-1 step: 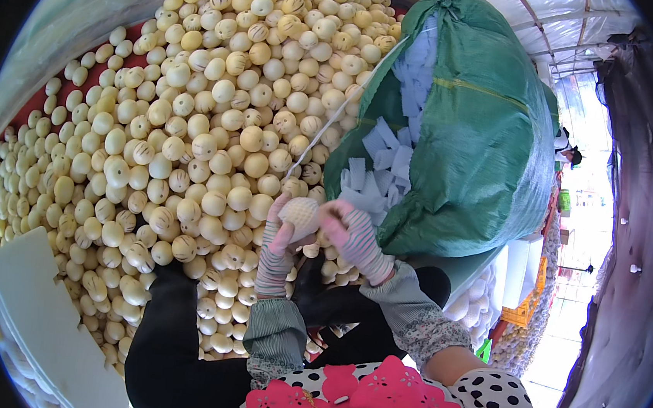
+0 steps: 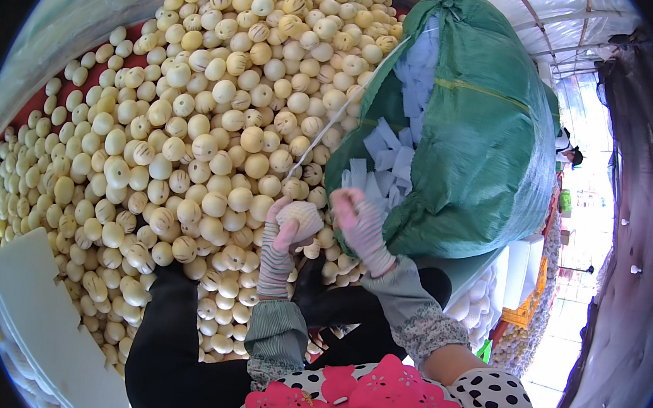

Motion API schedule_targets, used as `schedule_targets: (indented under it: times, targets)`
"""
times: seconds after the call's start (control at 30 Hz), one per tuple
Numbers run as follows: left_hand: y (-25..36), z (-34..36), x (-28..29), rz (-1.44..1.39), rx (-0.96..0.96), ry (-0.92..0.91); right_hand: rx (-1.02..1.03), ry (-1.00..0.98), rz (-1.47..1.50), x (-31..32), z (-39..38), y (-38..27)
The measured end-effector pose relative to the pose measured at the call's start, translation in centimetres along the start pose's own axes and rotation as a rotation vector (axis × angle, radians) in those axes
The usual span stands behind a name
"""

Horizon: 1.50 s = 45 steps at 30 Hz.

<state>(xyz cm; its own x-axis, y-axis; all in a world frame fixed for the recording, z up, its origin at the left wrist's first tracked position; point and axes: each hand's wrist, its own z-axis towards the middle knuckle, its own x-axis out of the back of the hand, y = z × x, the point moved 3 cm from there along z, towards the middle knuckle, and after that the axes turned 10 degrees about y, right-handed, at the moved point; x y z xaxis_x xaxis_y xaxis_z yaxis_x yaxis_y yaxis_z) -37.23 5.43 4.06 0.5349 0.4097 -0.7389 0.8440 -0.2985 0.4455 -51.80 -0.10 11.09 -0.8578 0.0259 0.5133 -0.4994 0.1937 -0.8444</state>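
My left hand (image 2: 284,227), in a striped fingerless glove, is closed round a pepino melon (image 2: 304,216) wearing a white foam net sleeve. Just to the right, my right hand (image 2: 351,210) is apart from the melon. Its fingers are curled in, and whether anything is between them cannot be made out. Close beyond that hand lies the opening of a big green woven sack (image 2: 476,139). White foam net sleeves (image 2: 382,166) show in the opening. Cream pepino melons (image 2: 217,167), some streaked purple, are heaped ahead and to the left.
A white foam board (image 2: 52,320) stands at the lower left. White netted fruit (image 2: 473,306) and an orange crate (image 2: 526,299) sit at the right, past the sack. A white cord (image 2: 325,130) runs from the sack over the heap. Farther off at the right is another person (image 2: 566,150).
My right hand has drawn away from the netted melon, up and slightly right toward the sack's opening. My left hand stays in place with the melon.
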Motion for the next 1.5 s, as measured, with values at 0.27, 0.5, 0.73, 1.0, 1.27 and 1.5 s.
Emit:
schedule_targets:
  times: [0.27, 0.5, 0.73, 1.0, 1.27, 1.5]
  targets:
    - [-2.8, 0.9, -0.2, -0.275, 0.075, 0.060, -0.281, -0.072, -1.323, 4.5, 12.8, 11.3]
    - [-2.5, 1.1, 0.5, -0.094, 0.024, 0.078, 0.015, -0.269, -0.170, 4.6, 6.3, 6.8]
    - [-2.6, -0.2, -1.5, 0.218, 0.166, -0.181, -0.253, -0.488, 0.337, 2.9, 0.1, -0.1]
    - [-0.5, -2.0, -2.2, -0.432, 0.326, -0.330, -0.105, -0.402, 0.131, -3.2, 2.8, -4.1]
    - [1.9, 0.8, 4.3, -0.241, 0.116, 0.030, -0.129, -0.610, -0.003, -9.7, 5.2, -2.6]
    - [0.3, -0.8, 0.7, -0.288, 0.369, -0.159, 0.031, -0.648, -0.201, -10.9, 5.3, -1.1]
